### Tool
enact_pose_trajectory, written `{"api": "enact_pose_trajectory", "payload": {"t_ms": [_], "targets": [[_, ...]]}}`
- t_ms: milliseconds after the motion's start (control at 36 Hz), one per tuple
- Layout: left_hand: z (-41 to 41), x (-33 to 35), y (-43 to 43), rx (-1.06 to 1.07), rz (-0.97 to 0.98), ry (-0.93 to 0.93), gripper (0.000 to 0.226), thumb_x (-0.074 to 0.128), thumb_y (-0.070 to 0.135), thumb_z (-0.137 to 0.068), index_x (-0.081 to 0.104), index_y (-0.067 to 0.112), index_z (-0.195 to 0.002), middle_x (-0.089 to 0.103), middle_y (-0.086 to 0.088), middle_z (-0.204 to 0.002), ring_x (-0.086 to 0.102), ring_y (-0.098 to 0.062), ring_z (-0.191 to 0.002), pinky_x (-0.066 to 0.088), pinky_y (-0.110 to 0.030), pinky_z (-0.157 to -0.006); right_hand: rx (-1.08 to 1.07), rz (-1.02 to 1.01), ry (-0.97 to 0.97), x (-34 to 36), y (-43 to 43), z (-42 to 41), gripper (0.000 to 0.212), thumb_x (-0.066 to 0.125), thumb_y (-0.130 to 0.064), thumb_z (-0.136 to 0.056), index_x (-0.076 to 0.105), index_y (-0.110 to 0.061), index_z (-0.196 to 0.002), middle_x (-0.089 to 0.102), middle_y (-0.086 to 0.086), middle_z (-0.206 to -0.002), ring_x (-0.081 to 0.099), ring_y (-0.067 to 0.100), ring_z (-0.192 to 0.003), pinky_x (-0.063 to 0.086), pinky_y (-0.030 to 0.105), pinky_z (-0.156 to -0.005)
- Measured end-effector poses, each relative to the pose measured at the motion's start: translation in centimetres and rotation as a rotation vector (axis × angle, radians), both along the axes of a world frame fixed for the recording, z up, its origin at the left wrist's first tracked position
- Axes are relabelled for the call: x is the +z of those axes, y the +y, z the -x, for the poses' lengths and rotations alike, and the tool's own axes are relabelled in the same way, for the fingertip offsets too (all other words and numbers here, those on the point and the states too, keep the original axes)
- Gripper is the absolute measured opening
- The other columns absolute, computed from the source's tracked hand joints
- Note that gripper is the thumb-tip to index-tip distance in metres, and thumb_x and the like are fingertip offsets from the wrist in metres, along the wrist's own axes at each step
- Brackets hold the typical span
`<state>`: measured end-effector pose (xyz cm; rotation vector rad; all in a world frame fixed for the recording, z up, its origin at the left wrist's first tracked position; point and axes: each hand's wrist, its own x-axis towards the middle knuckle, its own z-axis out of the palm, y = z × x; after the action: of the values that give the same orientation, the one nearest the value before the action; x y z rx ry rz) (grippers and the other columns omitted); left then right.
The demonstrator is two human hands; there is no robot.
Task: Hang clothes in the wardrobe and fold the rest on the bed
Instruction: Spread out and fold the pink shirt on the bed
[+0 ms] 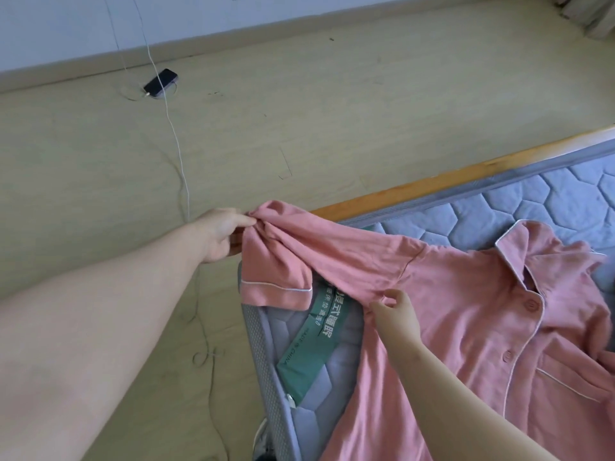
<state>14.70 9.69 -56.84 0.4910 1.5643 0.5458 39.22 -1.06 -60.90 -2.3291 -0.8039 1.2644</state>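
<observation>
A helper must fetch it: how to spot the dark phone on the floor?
Follow the grey skirting board along the pale wooden floor. Near it lies the dark rectangular smartphone, the only black thing there, a thin white cable plugged in.

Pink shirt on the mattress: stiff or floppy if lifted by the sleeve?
Likely floppy: the sleeve bunches and droops where the left hand grips it. Probably light: the right hand pinches up a fold of the shirt.
</observation>
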Motion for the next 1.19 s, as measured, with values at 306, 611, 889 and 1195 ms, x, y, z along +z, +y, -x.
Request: {"api": "enact_pose_trajectory", "payload": {"t_ms": [306, 611, 889, 1195], "targets": [[-3.8, -1.6, -1.9, -0.561, -0.421, 1.059, 0.043, 0.043, 0.002, -0.088, 0.055, 0.020, -0.125, 0.050, -0.006, -0.132, 0.039, -0.029, -0.123, 0.033, -0.036, -0.097, -0.040, 0.025, 0.032, 1.2, -0.9, -0.9, 0.039, 0.052, -0.016, -0.090, 0.046, -0.012, -0.129, 0.055, 0.005, -0.110, 0.055, 0.023, -0.088, 0.043, 0.029, -0.074], [-18.1, -0.4, -4.2, -0.880, -0.553, 0.701, 0.024, 0.046, 0.013, -0.090, 0.064, 0.022, -0.104, 0.062, 0.001, -0.116, 0.056, -0.020, -0.103, 0.045, -0.029, -0.079, -0.177, 0.021, -0.070, 4.8, -6.0, -10.1, 0.033, 0.049, -0.014, -0.089, 0.050, -0.016, -0.122, 0.051, -0.002, -0.101, 0.053, 0.018, -0.085, 0.043, 0.026, -0.074], [-27.7, -0.8, -5.2, -1.012, -0.571, 0.627, 0.030, 0.041, 0.010, -0.091, 0.063, 0.022, -0.107, 0.056, -0.001, -0.123, 0.052, -0.020, -0.113, 0.043, -0.032, -0.095, -0.262, 0.018, -0.188, 4.8, -8.3, -19.6, 0.033, 0.047, -0.017, -0.089, 0.054, -0.013, -0.121, 0.060, 0.007, -0.121, 0.053, 0.025, -0.111, 0.036, 0.026, -0.081], [-35.8, -4.9, -2.4, -0.975, -0.579, 0.636, 0.044, 0.035, 0.008, -0.091, 0.041, 0.015, -0.134, 0.049, -0.007, -0.135, 0.059, -0.033, -0.108, 0.048, -0.037, -0.088, -0.206, -0.250, -0.372, 0.8, -1.7, -27.5, 0.042, 0.046, -0.014, -0.090, 0.049, -0.010, -0.132, 0.047, 0.015, -0.136, 0.050, 0.030, -0.117, 0.039, 0.032, -0.093]]}}
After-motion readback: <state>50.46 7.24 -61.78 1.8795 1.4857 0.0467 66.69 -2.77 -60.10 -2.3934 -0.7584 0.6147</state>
